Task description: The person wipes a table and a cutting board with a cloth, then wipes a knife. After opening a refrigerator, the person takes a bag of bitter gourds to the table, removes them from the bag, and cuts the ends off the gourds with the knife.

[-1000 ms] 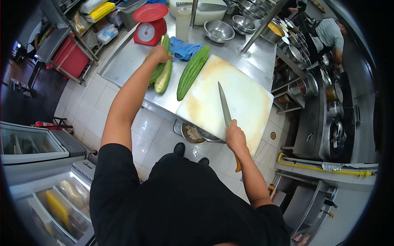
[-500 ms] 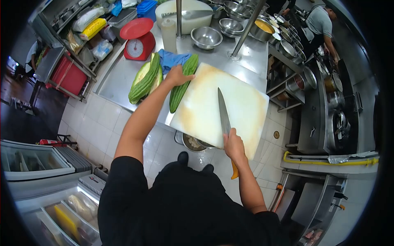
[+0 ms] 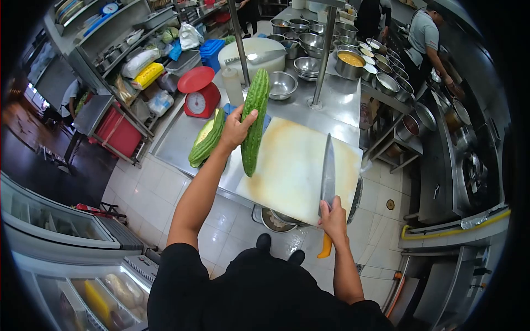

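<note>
A long green bitter melon point(image 3: 255, 124) is held nearly upright in my left hand point(image 3: 236, 128), over the left edge of the white cutting board point(image 3: 292, 171). My right hand point(image 3: 333, 219) is closed around the yellow handle of a large kitchen knife point(image 3: 328, 174). Its blade points away from me above the right part of the board. Left of the held melon, cut bitter melon point(image 3: 206, 140) with pale inner flesh lies on the steel table. Part of a blue cloth point(image 3: 266, 120) shows behind my left hand and the melon.
A red kitchen scale point(image 3: 200, 99), a squeeze bottle point(image 3: 233, 88) and a metal bowl point(image 3: 282, 85) stand behind the board. A steel post point(image 3: 323, 60) rises from the table point(image 3: 345, 113). A pot point(image 3: 276, 220) sits below the front edge. Another person point(image 3: 426, 41) stands by the stoves at right.
My left hand has picked the bitter melon up off the table beside the board and raised it. The knife in my right hand has shifted right across the board. The view has tilted up.
</note>
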Motion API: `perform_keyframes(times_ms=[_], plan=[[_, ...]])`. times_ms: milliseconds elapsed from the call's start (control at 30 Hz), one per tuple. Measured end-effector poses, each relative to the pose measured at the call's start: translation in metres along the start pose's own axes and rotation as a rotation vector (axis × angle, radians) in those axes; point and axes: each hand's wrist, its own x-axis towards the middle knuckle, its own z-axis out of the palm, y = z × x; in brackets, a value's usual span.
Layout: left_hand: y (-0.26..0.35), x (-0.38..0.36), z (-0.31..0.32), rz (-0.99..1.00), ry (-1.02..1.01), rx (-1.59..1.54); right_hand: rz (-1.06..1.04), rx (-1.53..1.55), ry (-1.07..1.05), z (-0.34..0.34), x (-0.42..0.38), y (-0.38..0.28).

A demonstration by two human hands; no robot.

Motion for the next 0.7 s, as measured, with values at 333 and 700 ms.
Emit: perform_keyframes(times_ms=[333, 700], plan=[[0.007, -0.038, 0.091, -0.045, 0.14, -0.535, -0.007, 0.149, 0.072, -0.057, -0.033, 0.033], [-0.112, -0.079, 0.129, -0.252, 0.671, -0.444, 0.205, 0.379, -0.123, -0.106, -0.069, 0.055]])
